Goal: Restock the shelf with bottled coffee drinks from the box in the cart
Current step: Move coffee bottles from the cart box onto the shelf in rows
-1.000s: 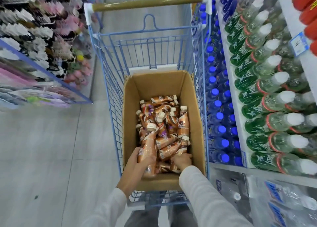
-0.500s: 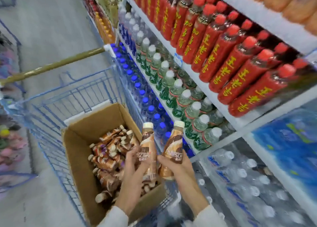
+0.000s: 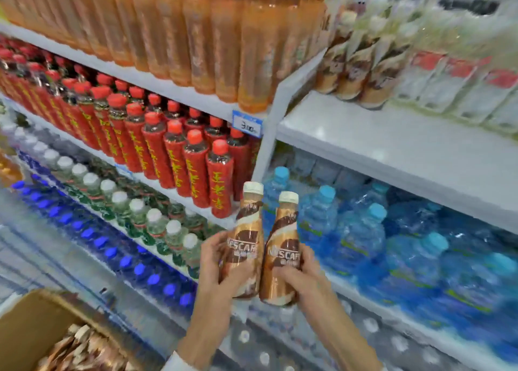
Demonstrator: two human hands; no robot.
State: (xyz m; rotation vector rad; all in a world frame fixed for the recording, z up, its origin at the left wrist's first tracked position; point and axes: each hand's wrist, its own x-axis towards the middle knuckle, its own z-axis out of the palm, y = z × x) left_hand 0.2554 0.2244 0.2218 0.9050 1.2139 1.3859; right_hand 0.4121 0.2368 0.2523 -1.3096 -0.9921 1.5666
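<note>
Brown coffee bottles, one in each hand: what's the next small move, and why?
Probably lift both up and right to the white shelf. The left hand and right hand each hold an upright brown coffee bottle; matching bottles stand there, with bare space in front.

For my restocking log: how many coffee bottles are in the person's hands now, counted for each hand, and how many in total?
Left hand: 1 Nescafe coffee bottle
Right hand: 1 Nescafe coffee bottle
Total: 2 bottles, both upright with white caps.
</note>
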